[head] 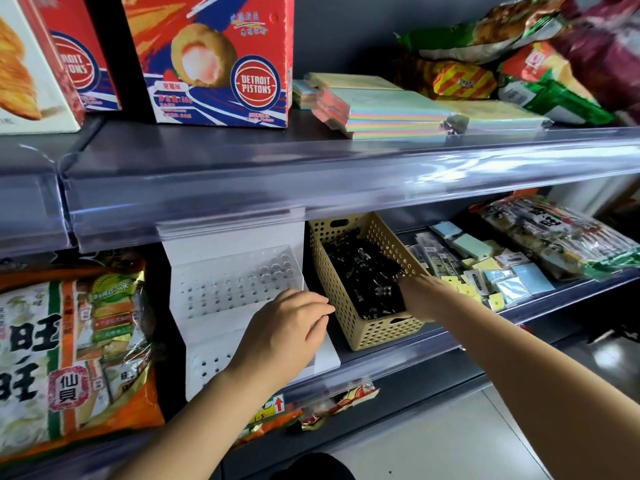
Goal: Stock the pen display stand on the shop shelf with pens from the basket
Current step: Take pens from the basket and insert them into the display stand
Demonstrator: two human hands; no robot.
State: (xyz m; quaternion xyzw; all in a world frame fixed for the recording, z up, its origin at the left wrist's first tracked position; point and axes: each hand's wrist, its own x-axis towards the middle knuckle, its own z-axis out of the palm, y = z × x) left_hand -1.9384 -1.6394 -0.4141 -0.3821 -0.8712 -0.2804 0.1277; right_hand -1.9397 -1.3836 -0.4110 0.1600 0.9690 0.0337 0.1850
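A white tiered pen display stand with rows of empty holes sits on the lower shelf. My left hand rests on its front right part, fingers loosely curled, holding nothing that I can see. Right of the stand is a tan perforated basket filled with black pens. My right hand reaches over the basket's right rim into the pens. Its fingertips are hidden among them, so I cannot tell whether it holds any.
Large snack bags crowd the stand's left side. Sticky-note packs lie right of the basket. The upper shelf's clear front rail overhangs the stand and basket. Red boxes and coloured paper pads sit above.
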